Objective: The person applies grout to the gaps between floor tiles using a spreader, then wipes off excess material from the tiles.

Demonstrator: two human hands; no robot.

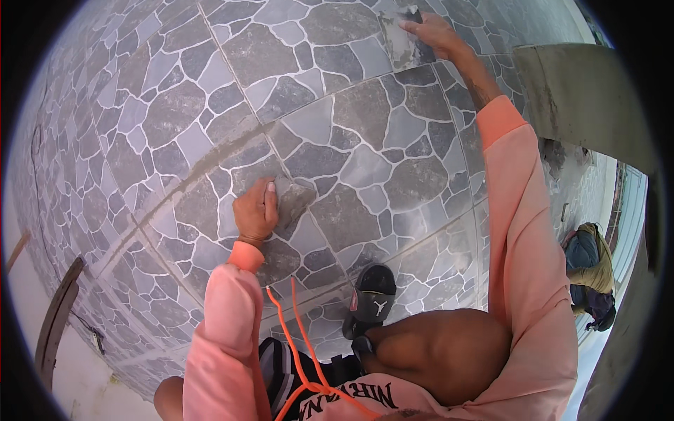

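Observation:
My left hand [255, 216] is closed, low over the stone-patterned tile floor [365, 112], with the thumb pressed along the fingers. Beneath and beside it shows a grey-brown rag-like piece [295, 201], its colour close to the tiles'. My right arm reaches far forward, and my right hand [435, 35] is closed on the edge of a flat, mottled grey piece [404, 43] with dark patches. Its exact kind cannot be made out. A smeared brownish-grey band [210, 160] follows a tile joint ahead of my left hand.
My bent knee [442, 351] and a black slide sandal [374, 291] are close below. At right stand a grey slab-like block [583, 91] and a pile of clothing [590, 270]. A wooden piece [60, 316] leans at left, near a pale wall [91, 386].

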